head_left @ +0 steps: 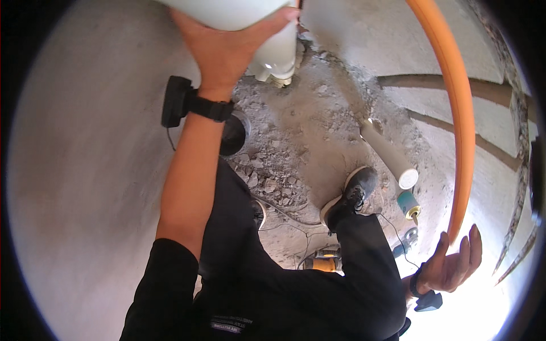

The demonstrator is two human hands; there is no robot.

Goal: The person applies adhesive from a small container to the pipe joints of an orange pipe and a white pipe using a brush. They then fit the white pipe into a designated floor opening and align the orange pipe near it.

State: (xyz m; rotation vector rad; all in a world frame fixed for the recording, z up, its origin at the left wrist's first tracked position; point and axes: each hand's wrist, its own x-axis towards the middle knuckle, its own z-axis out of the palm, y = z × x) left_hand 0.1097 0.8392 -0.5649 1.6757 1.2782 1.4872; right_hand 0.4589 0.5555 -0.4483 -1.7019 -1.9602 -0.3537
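Two hands are in view; the step in hand is judged to be steadying the white fixture (236,10) at 12 o'clock. Nearest the body, the right hand (455,270) is at 4 o'clock, released, fingers parted and palm bare. Treat it as the spare support. Clear it of the orange hose (455,113), whose lower end comes down to just beside the fingertips, before sharing any load.

Farther out, the left hand (224,51), at 11 o'clock, grasps the rounded lower edge of the white fixture, thumb and fingers spread wide to either side. Use this wide spread, align wrist with forearm and press evenly; a one-handed hold on a smooth curve could turn or slip. Set both shoes (355,190) on firm ground, off the loose rubble (270,184) near the centre.

Relative to the left hand, the white fixture lies at 12 o'clock, touching; relative to the right hand, between 10 and 11 o'clock, well apart. Just beyond the left wrist is a white cylinder (277,54). The upper border crops the white fixture, so whether the two are joined cannot be told.
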